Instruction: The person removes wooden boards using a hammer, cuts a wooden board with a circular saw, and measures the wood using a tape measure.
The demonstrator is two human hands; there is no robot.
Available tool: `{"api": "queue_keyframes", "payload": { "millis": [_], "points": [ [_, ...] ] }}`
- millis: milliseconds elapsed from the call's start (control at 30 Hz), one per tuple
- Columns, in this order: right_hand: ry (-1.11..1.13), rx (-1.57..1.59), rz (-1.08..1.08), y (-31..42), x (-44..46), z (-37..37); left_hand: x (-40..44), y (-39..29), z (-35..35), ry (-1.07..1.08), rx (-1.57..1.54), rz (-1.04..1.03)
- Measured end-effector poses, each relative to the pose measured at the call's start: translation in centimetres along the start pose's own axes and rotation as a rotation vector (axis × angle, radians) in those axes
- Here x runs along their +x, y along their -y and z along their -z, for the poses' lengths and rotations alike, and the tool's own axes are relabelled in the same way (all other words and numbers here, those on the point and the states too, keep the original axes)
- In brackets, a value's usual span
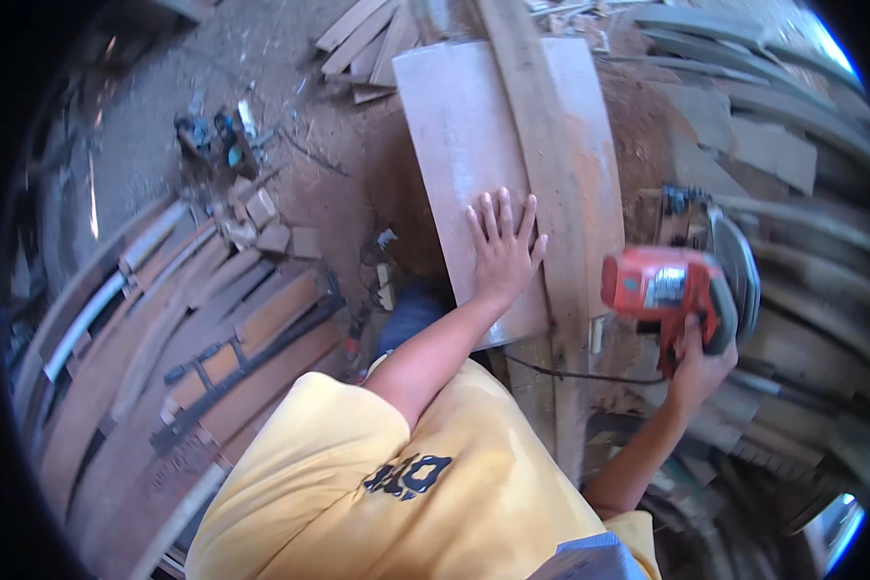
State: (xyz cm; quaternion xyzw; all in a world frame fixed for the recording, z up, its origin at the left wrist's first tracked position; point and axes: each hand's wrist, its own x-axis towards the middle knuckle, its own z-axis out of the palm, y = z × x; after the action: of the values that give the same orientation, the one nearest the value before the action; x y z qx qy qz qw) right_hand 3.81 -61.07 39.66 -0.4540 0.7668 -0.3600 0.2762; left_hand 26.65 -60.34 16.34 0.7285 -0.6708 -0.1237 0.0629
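Note:
My left hand [503, 253] lies flat with its fingers spread on a pale, smooth board [454, 126]. A long, rough plank [541, 135] runs lengthwise over the board, just right of my fingertips. Out to the right, my right hand [701, 365] is wrapped round the handle of a red power saw [662, 280] with a round grey guard or blade side. The saw is held apart from the board, beyond its right edge. A dark cord [570, 374] trails from near my right hand leftward across the plank's lower part.
Stacked wood strips [203, 319] fill the left side, and more long planks [802, 232] lie on the right. Small offcuts [261, 208] and dark tools or parts [213, 140] sit on the dusty ground at upper left. Wood pieces [367, 43] lie beyond the board.

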Motion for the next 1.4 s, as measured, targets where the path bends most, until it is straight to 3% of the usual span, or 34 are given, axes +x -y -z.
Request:
{"api": "queue_keyframes", "payload": {
  "millis": [267, 400, 467, 667, 700, 767, 800, 833, 867, 1000, 1067, 1167, 1400],
  "points": [
    [-0.529, -0.055, -0.309, -6.9, -29.4, 14.5, -0.4, 1.1, -4.1, -0.237, 0.050, -0.107],
    [-0.834, 0.009, -0.484, -8.1, -47.6, 15.7, -0.9, 3.0, -2.9, -0.129, -0.053, -0.269],
    [-0.958, -0.012, -0.510, -7.6, -56.4, 15.2, -2.6, 4.1, -1.4, 0.040, -0.003, -0.308],
    [-1.212, -0.201, -0.831, -3.8, -76.1, 9.9, -16.1, 5.2, -1.6, 0.036, 0.191, -0.869],
    [-1.225, -0.180, -0.932, -3.2, -78.8, 8.8, -19.3, 4.8, -1.2, 0.058, 0.189, -0.943],
    [-1.268, -0.062, -1.085, -2.2, -83.0, 7.1, -25.4, 3.4, 0.6, 0.070, 0.173, -1.316],
    [-1.301, -0.047, -1.116, -2.1, -85.1, 6.2, -28.4, 2.0, 1.5, 0.074, 0.177, -1.363],
    [-1.248, 0.003, -1.228, -7.3, -82.9, 5.6, -29.4, -1.4, -2.6, 0.194, 0.204, -1.529],
    [-1.251, -0.002, -1.240, -8.4, -84.2, 4.5, -32.1, -3.1, -1.8, 0.289, 0.199, -1.702],
    [-1.294, 0.017, -1.341, -13.5, -87.8, 0.2, -40.9, -11.8, -4.2, 0.413, 0.110, -1.953],
    [-1.322, 0.168, -1.407, -17.8, -89.5, -2.9, -43.9, -15.3, -6.7, 0.463, 0.037, -2.086],
    [-1.413, 0.391, -1.417, -26.6, -89.5, -5.6, -45.4, -17.7, -10.4, 0.456, 0.103, -2.147],
    [-1.197, 0.558, -1.396, -55.9, -90.0, -10.5, -45.5, -17.6, -12.4, 0.279, 0.233, -2.137]
  ]
}}
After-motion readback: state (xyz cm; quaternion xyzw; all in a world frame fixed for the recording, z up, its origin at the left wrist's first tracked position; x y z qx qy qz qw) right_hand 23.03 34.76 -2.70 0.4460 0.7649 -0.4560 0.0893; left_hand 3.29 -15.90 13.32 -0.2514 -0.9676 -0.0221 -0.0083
